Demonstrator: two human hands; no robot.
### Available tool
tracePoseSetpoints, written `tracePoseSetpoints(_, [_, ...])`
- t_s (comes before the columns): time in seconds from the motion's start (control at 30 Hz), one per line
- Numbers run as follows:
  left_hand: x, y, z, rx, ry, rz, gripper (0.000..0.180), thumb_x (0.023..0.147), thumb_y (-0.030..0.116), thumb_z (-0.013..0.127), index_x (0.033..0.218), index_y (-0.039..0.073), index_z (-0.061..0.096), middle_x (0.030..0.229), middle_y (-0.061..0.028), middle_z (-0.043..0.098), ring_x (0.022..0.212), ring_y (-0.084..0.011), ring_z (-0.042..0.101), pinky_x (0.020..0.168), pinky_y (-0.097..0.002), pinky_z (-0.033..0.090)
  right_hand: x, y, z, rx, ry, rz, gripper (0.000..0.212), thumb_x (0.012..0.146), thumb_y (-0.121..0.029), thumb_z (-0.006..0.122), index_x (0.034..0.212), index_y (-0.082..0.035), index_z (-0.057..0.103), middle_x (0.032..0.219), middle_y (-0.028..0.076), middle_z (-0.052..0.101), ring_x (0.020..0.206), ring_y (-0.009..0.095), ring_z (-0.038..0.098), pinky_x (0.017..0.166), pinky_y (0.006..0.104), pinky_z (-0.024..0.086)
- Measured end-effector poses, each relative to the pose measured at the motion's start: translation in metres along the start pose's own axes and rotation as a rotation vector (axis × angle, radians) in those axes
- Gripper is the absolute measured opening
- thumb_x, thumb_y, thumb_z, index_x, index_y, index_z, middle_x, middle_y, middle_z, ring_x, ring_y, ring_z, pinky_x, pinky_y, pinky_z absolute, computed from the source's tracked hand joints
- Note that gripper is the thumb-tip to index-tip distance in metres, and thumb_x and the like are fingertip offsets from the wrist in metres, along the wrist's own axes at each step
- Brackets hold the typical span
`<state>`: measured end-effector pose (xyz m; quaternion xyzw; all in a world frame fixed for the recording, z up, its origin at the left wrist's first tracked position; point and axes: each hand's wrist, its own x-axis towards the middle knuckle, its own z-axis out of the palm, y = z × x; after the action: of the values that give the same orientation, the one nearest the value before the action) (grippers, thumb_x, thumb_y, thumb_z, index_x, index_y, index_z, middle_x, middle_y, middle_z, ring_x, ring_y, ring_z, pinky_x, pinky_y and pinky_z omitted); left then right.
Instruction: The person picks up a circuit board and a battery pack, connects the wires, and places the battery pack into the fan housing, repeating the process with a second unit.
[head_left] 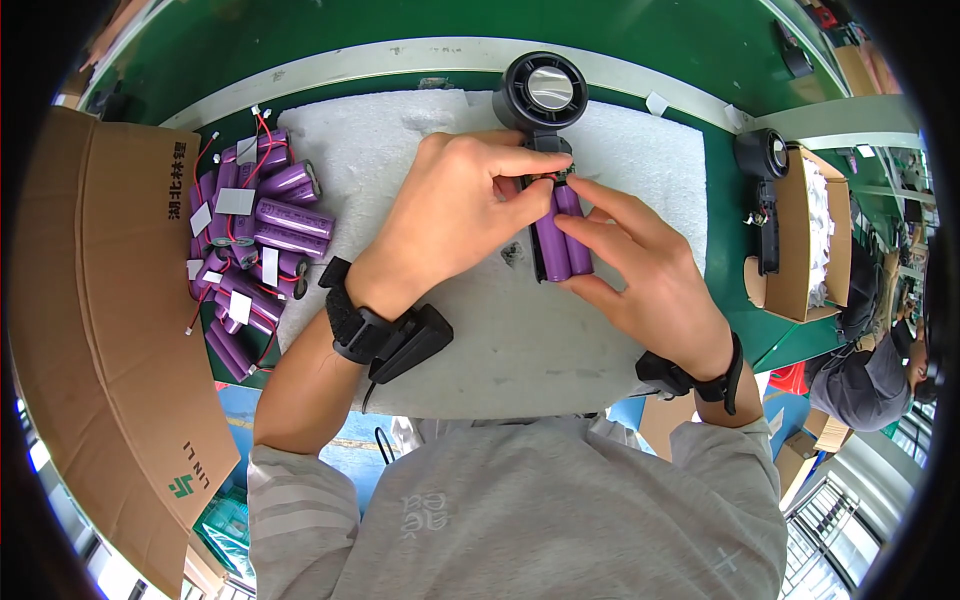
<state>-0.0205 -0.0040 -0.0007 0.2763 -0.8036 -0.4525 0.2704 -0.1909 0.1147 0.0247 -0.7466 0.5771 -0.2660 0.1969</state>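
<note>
A black handheld fan (pixel 541 98) lies on a white foam sheet (pixel 660 170), its round head pointing away from me. Its handle is uncovered, and a purple battery pack (pixel 560 240) of two cells lies along it. My left hand (pixel 455 205) pinches with thumb and forefinger at the joint between the fan head and the cells, where a small circuit board partly shows. What sits between those fingertips is too small to make out. My right hand (pixel 640 260) grips the battery pack from the right, fingertips on its top end and thumb low on its side.
Several purple battery packs (pixel 290 225) with red and black wires are heaped at the left, beside a large cardboard box (pixel 110 300). On the right another black fan (pixel 765 165) rests against an open carton (pixel 790 240). A person (pixel 865 385) sits at the far right.
</note>
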Motion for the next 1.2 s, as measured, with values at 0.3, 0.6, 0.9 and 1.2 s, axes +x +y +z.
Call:
tracePoseSetpoints(0.3, [-0.001, 0.000, -0.001, -0.028, 0.005, -0.050, 0.026, 0.080, 0.002, 0.065, 0.105, 0.006, 0.072, 0.078, -0.0068, 0.066, 0.066, -0.0111, 0.063, 0.064, -0.0243, 0.052, 0.003, 0.004, 0.002, -0.058, 0.052, -0.083, 0.033, 0.058, 0.000, 0.082, 0.083, -0.002, 0.061, 0.123, 0.014, 0.058, 0.087, 0.023, 0.063, 0.071, 0.0344, 0.056])
tracePoseSetpoints(0.6, [0.000, 0.001, -0.002, -0.030, -0.006, -0.102, 0.027, 0.080, 0.004, 0.066, 0.106, 0.008, 0.073, 0.077, -0.0059, 0.066, 0.066, -0.0091, 0.062, 0.064, -0.0235, 0.051, 0.008, 0.011, 0.003, 0.038, 0.046, -0.078, 0.036, 0.053, 0.001, 0.085, 0.076, -0.002, 0.057, 0.123, 0.012, 0.054, 0.085, 0.021, 0.063, 0.067, 0.0329, 0.056])
tracePoseSetpoints(0.9, [-0.001, -0.002, -0.004, -0.064, 0.001, -0.062, 0.031, 0.073, 0.012, 0.074, 0.104, 0.011, 0.073, 0.079, -0.0154, 0.068, 0.062, -0.0212, 0.065, 0.061, -0.0303, 0.051, 0.006, 0.004, 0.007, -0.020, 0.010, 0.014, 0.044, 0.051, -0.002, 0.087, 0.082, -0.004, 0.057, 0.118, 0.011, 0.054, 0.088, 0.024, 0.062, 0.073, 0.0348, 0.056])
tracePoseSetpoints(1.2, [0.002, 0.010, -0.013, -0.044, -0.152, -0.179, 0.046, 0.067, 0.011, 0.082, 0.111, 0.011, 0.071, 0.086, -0.0175, 0.069, 0.067, -0.0238, 0.065, 0.064, -0.0311, 0.051, 0.010, 0.011, 0.000, -0.155, -0.007, 0.075, 0.064, 0.047, -0.010, 0.090, 0.097, -0.007, 0.051, 0.112, 0.011, 0.053, 0.096, 0.031, 0.058, 0.079, 0.0398, 0.051])
